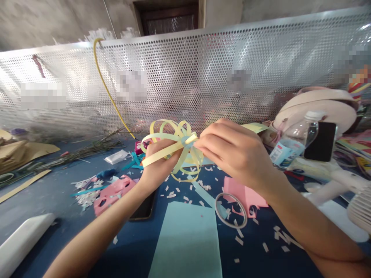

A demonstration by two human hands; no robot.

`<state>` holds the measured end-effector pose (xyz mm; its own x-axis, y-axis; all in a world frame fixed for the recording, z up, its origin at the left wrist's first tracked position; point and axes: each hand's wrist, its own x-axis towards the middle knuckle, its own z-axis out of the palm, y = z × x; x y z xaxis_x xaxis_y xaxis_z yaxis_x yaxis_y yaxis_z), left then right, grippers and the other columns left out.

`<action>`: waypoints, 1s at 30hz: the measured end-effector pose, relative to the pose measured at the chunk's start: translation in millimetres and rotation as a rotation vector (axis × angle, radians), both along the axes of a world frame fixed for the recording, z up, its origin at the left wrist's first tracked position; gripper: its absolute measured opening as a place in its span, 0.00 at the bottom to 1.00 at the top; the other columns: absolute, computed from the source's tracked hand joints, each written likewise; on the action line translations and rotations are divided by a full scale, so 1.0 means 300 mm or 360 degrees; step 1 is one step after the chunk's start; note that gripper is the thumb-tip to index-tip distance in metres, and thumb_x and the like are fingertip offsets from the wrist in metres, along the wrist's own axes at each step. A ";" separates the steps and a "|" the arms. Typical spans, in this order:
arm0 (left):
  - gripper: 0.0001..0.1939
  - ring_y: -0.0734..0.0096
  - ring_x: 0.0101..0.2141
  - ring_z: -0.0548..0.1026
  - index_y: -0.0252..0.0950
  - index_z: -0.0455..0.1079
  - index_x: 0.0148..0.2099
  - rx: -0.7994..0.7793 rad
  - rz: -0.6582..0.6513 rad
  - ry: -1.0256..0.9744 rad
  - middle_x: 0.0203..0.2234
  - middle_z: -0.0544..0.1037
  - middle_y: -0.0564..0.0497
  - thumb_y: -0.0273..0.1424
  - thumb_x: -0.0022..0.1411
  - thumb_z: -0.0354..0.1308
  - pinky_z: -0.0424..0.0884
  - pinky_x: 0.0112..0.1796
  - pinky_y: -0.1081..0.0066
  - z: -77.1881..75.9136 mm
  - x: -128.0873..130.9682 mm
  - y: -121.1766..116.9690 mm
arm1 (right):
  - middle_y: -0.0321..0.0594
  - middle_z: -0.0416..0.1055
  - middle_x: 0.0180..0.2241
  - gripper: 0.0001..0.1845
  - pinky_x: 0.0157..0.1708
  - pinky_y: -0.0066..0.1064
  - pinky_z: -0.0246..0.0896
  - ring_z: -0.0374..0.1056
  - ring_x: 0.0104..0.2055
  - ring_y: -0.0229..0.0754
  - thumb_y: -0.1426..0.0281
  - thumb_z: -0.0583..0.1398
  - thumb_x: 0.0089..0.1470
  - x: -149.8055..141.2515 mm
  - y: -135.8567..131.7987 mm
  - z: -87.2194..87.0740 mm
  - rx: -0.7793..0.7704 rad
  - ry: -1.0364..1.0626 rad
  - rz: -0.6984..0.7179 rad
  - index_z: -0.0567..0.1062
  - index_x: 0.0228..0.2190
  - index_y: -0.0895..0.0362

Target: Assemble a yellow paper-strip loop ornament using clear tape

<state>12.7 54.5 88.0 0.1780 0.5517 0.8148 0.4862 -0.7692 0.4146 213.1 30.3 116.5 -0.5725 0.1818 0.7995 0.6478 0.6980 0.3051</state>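
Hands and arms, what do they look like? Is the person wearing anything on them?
Nothing is worn that shows. The left hand and right hand are bare, with no gloves, rings or bracelets in sight. Both forearms are bare too, as far as the picture's bottom edge: no sleeves and no watch. The fingernails that show look short.

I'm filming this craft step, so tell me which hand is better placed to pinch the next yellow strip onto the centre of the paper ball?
Probably the right hand: its fingertips already sit at the ball's centre. The left hand grips the ball from below, steadying it, so it is not free.
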 end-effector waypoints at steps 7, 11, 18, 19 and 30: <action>0.17 0.80 0.18 0.63 0.35 0.59 0.19 -0.0031 -0.0014 -0.0023 0.13 0.62 0.58 0.23 0.57 0.58 0.61 0.19 0.80 -0.005 -0.005 -0.001 | 0.39 0.73 0.31 0.08 0.35 0.34 0.66 0.69 0.34 0.40 0.80 0.59 0.59 -0.009 0.019 -0.012 0.0076 0.0059 0.0050 0.73 0.31 0.57; 0.16 0.79 0.20 0.65 0.35 0.60 0.19 -0.0061 -0.0012 -0.0030 0.14 0.64 0.57 0.24 0.57 0.58 0.62 0.21 0.79 -0.007 -0.005 -0.005 | 0.38 0.73 0.29 0.09 0.34 0.34 0.65 0.68 0.33 0.40 0.80 0.59 0.59 -0.016 0.023 -0.017 0.0108 0.0085 0.0039 0.73 0.30 0.56; 0.15 0.78 0.21 0.67 0.35 0.63 0.20 -0.0085 -0.0007 -0.0023 0.16 0.68 0.56 0.24 0.58 0.58 0.62 0.22 0.77 -0.011 -0.007 -0.005 | 0.36 0.70 0.27 0.11 0.32 0.34 0.62 0.64 0.30 0.39 0.79 0.60 0.59 -0.030 0.026 -0.031 0.0175 0.0100 -0.0019 0.72 0.27 0.55; 0.15 0.78 0.21 0.67 0.36 0.63 0.20 -0.0085 -0.0012 -0.0021 0.16 0.68 0.56 0.24 0.58 0.58 0.62 0.22 0.76 -0.012 -0.007 -0.004 | 0.36 0.70 0.27 0.11 0.32 0.34 0.62 0.64 0.30 0.39 0.79 0.59 0.59 -0.031 0.027 -0.034 0.0175 0.0109 -0.0018 0.71 0.27 0.54; 0.17 0.76 0.23 0.69 0.35 0.63 0.20 -0.0087 0.0001 -0.0032 0.18 0.70 0.55 0.26 0.60 0.59 0.65 0.24 0.76 -0.004 -0.010 -0.021 | 0.35 0.69 0.25 0.10 0.33 0.34 0.60 0.64 0.30 0.41 0.78 0.59 0.59 -0.042 0.021 -0.044 0.0158 0.0177 -0.0077 0.71 0.29 0.53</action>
<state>9.8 48.2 86.7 0.1613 0.5958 0.7867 0.4780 -0.7446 0.4659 200.4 36.5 103.3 -0.4719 0.1239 0.8729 0.7135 0.6352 0.2956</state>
